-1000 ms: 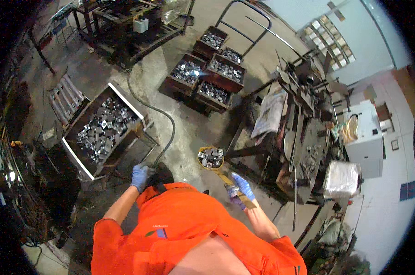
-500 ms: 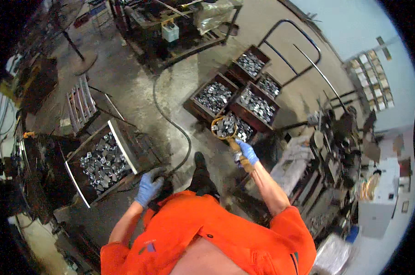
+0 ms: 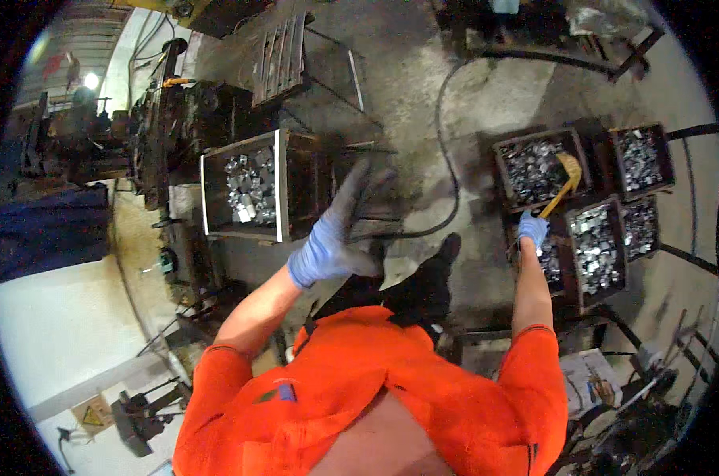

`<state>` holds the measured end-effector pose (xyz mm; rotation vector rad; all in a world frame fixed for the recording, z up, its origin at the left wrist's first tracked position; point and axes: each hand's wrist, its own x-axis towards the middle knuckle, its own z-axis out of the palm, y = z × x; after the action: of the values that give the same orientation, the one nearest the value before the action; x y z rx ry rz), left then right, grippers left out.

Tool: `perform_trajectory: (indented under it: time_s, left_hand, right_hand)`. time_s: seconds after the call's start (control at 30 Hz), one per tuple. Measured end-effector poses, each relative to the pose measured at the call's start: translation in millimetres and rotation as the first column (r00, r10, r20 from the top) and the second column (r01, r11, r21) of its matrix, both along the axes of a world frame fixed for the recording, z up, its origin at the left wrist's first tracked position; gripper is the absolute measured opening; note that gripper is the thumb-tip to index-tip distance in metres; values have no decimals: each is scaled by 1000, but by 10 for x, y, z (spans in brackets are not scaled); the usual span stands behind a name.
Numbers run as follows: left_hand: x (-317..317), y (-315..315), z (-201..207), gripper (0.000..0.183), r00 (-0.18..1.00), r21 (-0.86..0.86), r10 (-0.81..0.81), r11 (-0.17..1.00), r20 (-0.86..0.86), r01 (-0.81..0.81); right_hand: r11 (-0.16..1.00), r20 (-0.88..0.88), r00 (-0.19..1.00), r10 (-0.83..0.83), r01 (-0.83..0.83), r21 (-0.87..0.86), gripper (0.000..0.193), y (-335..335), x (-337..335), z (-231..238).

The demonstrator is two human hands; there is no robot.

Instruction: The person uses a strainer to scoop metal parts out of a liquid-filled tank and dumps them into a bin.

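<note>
My right hand (image 3: 532,230), in a blue glove, grips the handle of a yellow scoop (image 3: 568,168). The scoop's head is tipped on its side over a dark bin (image 3: 499,165) full of small shiny metal pieces (image 3: 529,172); whether anything remains in the scoop cannot be seen. My left hand (image 3: 337,242), gloved in blue with dark grey fingers, is raised and somewhat blurred, fingers spread and holding nothing. Beyond it to the left stands a white-edged box (image 3: 281,186) with larger-looking metal blocks (image 3: 249,187) inside.
More bins of metal pieces (image 3: 596,246) crowd around the scoop on the right. A black hose (image 3: 453,170) curves across the concrete floor between the bins and the white-edged box. Slatted metal (image 3: 280,59) leans behind that box, and dark machinery (image 3: 186,119) stands at left.
My view has swung left. The scoop, earlier upright and heaped with metal pieces, is now tilted over a bin farther off. My left hand has lifted away from beside the white-edged box.
</note>
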<state>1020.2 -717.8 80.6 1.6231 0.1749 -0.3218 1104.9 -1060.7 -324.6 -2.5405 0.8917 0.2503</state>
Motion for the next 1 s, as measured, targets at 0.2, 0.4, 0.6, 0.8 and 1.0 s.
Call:
perform_trajectory:
  time_s: [0.2,0.4,0.6,0.8,1.0]
  left_hand:
    - [57,-217,-28,106,999,-803,12,595,-37,-37]
    - [58,-246,-44,116,997,-816,10,574,-81,-72]
    - [22,-290,79,117,993,-823,32,557,-111,-110]
    - [94,-200,36,122,983,-916,-81,359,164,182]
    - [46,-173,11,125,982,-922,-87,339,166,186]
  right_hand:
    - [978,-48,987,-152,157,140,71,223,-449,-264]
    - [914,-29,941,-338,335,229,76,39,93,-582]
    - [650,-165,870,-464,461,604,69,-87,236,-539]
    - [-20,-268,746,-610,323,946,36,-391,525,-582]
    - [556,-154,773,-615,565,610,57,-130,386,-247]
